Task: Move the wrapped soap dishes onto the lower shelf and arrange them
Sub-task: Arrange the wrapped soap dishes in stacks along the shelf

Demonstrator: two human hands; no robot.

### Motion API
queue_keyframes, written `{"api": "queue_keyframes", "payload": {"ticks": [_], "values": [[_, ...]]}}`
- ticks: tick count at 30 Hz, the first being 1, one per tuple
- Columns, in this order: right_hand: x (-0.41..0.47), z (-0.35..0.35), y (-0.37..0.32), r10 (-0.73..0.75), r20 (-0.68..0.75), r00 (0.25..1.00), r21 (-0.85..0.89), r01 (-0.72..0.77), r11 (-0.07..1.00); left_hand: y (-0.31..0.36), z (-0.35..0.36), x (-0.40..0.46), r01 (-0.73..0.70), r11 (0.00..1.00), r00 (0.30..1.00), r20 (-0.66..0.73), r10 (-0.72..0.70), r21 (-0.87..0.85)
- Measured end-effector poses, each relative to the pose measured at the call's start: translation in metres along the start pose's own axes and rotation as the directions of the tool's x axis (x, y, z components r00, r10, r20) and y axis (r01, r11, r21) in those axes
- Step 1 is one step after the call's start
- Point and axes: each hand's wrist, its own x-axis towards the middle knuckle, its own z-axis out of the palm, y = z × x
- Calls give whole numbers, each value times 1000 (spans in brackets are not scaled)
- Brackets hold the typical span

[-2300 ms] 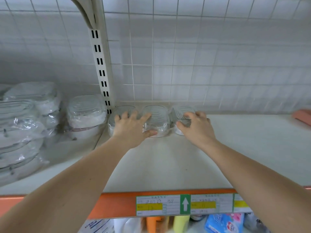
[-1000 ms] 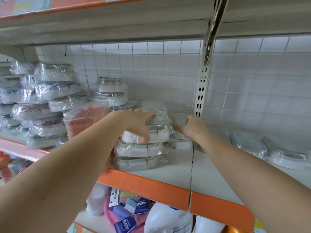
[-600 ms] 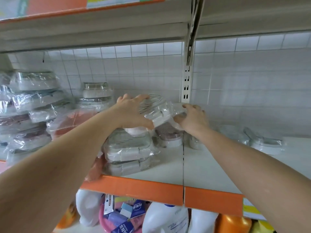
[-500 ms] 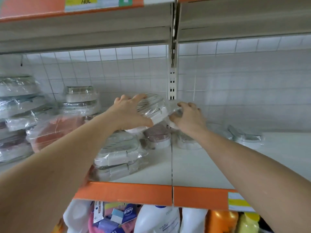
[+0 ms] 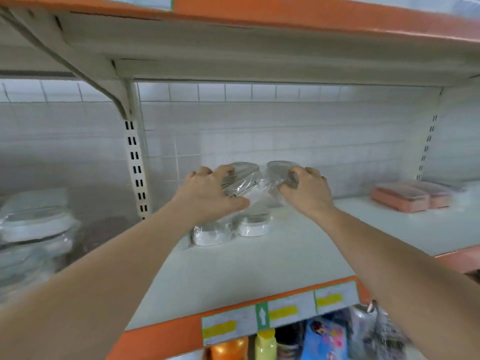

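Right now both hands are up over the shelf (image 5: 259, 266), each carrying a wrapped soap dish. The left hand (image 5: 207, 194) has its fingers curled over the top of one dish (image 5: 241, 178) with the thumb tucked under its front edge; the right hand (image 5: 305, 189) grips a second dish (image 5: 278, 171) the same way, and the two wrappers touch between the hands. Just below them, two more dishes (image 5: 211, 233) already sit side by side on the shelf (the picture is blurred, so a further one behind them cannot be ruled out).

To set these down well, I would lower each one flat, not tilted, and place them beside the seated pair so the row runs straight along the shelf. The plastic film looks slippery, so the grip should hold until each base rests fully on the shelf, letting go of one hand at a time. Pink boxes (image 5: 413, 196) lie well apart to the right.
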Motion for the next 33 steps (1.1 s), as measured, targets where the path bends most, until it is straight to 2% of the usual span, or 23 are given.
{"api": "queue_keyframes", "payload": {"ticks": [4, 8, 12, 14, 18, 20, 22, 27, 30, 33], "values": [[22, -29, 75, 77, 44, 996, -57, -75, 996, 64, 55, 28, -25, 1000, 999, 27, 26, -13], [44, -39, 140, 137, 87, 987, -92, -129, 987, 117, 106, 51, 21, 1000, 999, 45, -20, -22], [61, -35, 185, 141, 178, 974, -220, -101, 970, 145, 150, 65, 126, 991, 990, 63, -128, 33], [68, -29, 200, 149, 234, 961, -249, -89, 964, 152, 167, 67, 141, 989, 980, 132, -147, 54], [72, -20, 215, 116, 259, 959, -226, -57, 972, 153, 179, 66, -4, 996, 954, 299, -25, 94], [72, -18, 217, 105, 262, 959, -202, -52, 978, 151, 182, 66, -84, 978, 960, 279, 28, 190], [72, -17, 217, 99, 259, 961, -183, -52, 982, 150, 185, 68, -101, 951, 975, 221, 36, 291], [71, -11, 215, 97, 265, 959, -147, -60, 987, 137, 190, 92, -6, 845, 990, 119, -69, 534], [67, -7, 210, 73, 274, 959, -124, -40, 991, 118, 186, 107, 37, 893, 978, 165, -124, 449], [65, -1, 207, 53, 255, 965, -97, -29, 995, 98, 181, 109, -38, 909, 974, 219, -60, 416]]}}
